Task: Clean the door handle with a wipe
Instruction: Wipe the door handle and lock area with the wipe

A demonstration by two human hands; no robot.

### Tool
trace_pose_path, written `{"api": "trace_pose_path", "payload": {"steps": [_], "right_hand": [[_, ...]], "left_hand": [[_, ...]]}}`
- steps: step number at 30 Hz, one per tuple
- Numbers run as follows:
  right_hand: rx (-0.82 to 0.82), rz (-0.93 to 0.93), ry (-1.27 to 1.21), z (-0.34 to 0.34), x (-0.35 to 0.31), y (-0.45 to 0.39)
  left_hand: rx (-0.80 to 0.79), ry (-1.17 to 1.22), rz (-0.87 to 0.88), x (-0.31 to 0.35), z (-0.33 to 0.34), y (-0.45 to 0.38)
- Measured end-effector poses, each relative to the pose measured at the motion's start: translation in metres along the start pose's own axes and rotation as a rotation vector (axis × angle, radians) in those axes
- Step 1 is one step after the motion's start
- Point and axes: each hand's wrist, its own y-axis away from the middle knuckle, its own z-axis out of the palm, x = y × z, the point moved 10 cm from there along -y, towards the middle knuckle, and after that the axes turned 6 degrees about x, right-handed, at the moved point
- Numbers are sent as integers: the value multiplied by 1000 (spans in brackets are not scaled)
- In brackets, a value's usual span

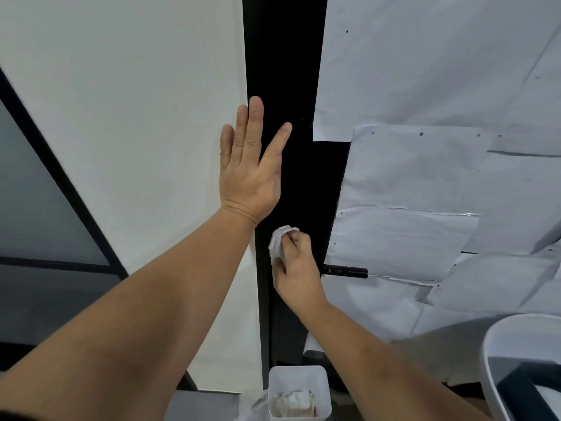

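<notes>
My right hand (296, 267) is closed around a crumpled white wipe (277, 243) and presses it against the black door frame (282, 71), just left of the black lever door handle (346, 271). The handle sticks out to the right from behind my right hand, and its inner end is hidden by the hand. My left hand (250, 165) lies flat with fingers spread, palm against the surface where the white wall panel (136, 101) meets the black frame, above my right hand. It holds nothing.
The door to the right is covered with overlapping sheets of white paper (440, 177). A small white bin (299, 393) with used wipes stands on the floor below. A white rounded container (498, 360) is at the lower right. A dark-framed glass panel (36, 208) is at the left.
</notes>
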Motion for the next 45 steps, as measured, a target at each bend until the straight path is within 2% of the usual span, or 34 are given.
{"api": "trace_pose_path", "payload": {"steps": [4,8,15,17,20,23,24,26,28,30,35,40,45], "right_hand": [[-92,166,-236,18,-10,11],[19,221,-407,7,-12,-11],[-59,337,-281,23,11,2],[12,326,-282,7,11,-9],[242,180,-271,-36,-8,-24],[428,11,-108,-74,-17,-36],[416,-56,22,-76,-18,-39],[267,-152,312,-56,-11,-39],[124,-156,434,-31,4,-24],[124,-151,420,-30,8,-14],[359,-106,378,-67,1,-31],[209,-15,231,-41,32,-21],[264,104,85,-55,44,-26]], "left_hand": [[3,-26,37,1,1,3],[11,-45,58,4,1,1],[1,-55,63,6,-1,1],[0,-60,61,6,0,0],[4,-74,53,3,2,2],[-5,-72,56,1,3,3],[-6,-70,58,1,3,2],[3,-71,62,2,1,3],[9,-67,69,2,2,4],[29,-60,92,3,1,5],[33,-35,93,3,0,4],[24,-1,73,3,0,4],[21,-15,78,2,2,4]]}}
